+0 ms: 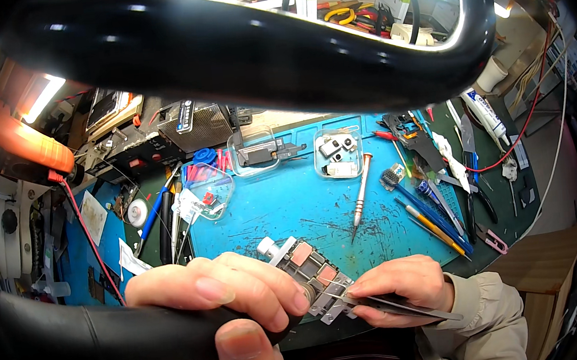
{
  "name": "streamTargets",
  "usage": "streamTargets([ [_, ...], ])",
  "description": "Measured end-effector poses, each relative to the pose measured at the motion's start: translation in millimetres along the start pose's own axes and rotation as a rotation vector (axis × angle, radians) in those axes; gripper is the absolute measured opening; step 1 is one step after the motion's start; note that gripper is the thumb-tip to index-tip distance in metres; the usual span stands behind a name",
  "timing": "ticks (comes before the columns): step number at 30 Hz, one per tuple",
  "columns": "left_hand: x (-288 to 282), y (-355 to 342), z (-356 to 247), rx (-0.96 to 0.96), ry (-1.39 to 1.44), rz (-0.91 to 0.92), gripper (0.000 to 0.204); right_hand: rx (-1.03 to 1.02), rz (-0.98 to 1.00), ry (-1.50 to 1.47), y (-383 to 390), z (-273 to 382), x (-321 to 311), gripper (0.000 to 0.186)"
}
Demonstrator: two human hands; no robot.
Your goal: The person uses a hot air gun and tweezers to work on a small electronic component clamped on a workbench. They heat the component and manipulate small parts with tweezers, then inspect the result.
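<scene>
Right hand [403, 287]: fingers pinched on dark tweezers [391, 303], tips at the small metal-framed module [311, 275] with copper-coloured pads, at 9 o'clock of the hand. Left hand [224, 304]: fingers wrapped around a thick black hose [110, 343], steadying the module's edge. Module rests at the blue mat's [291, 207] 6 o'clock edge. Screwdriver [361, 194] at 1 o'clock. Risk, as judged: tweezer slip scratches the pads; the hose nudges the module off the mat.

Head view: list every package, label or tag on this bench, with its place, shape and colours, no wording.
White squeeze tube: back right, lying slanted, white with a blue printed patch.
Black label strip: back left, on a dark mesh-fronted device, narrow and upright with pale print.
White paper tags: left of the blue mat, small, crumpled, by a clear tray.
</scene>
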State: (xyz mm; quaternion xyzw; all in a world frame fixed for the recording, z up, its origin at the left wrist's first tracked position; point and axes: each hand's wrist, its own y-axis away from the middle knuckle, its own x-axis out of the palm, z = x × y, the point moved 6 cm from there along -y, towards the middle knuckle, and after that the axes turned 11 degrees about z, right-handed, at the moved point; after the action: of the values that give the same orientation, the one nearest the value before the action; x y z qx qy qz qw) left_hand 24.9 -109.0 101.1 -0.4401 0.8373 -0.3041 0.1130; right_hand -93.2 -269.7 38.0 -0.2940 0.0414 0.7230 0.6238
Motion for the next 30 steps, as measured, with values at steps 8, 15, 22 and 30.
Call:
streamTargets([
  [8,1.0,-0.7,1.0,0.015,-0.001,-0.01,0.035,-0.004,-0.004,0.013,-0.4,0.0,0.4,0.035],
  [15,-1.2,-0.5,-1.9,0.025,-0.013,0.0,0.035,-0.009,-0.003,0.015,-2.0,1.7,1.2,0.035],
  [22,0.0,-1.3,1.5,0.041,-0.007,0.005,0.035,-0.013,-0.018,0.03,0.1,0.2,1.3,0.036],
  [30,-2.7,-1.4,0.7,0.068,-0.012,0.014,0.034,-0.029,-0.033,0.039,0.2,0.1,2.8,0.036],
])
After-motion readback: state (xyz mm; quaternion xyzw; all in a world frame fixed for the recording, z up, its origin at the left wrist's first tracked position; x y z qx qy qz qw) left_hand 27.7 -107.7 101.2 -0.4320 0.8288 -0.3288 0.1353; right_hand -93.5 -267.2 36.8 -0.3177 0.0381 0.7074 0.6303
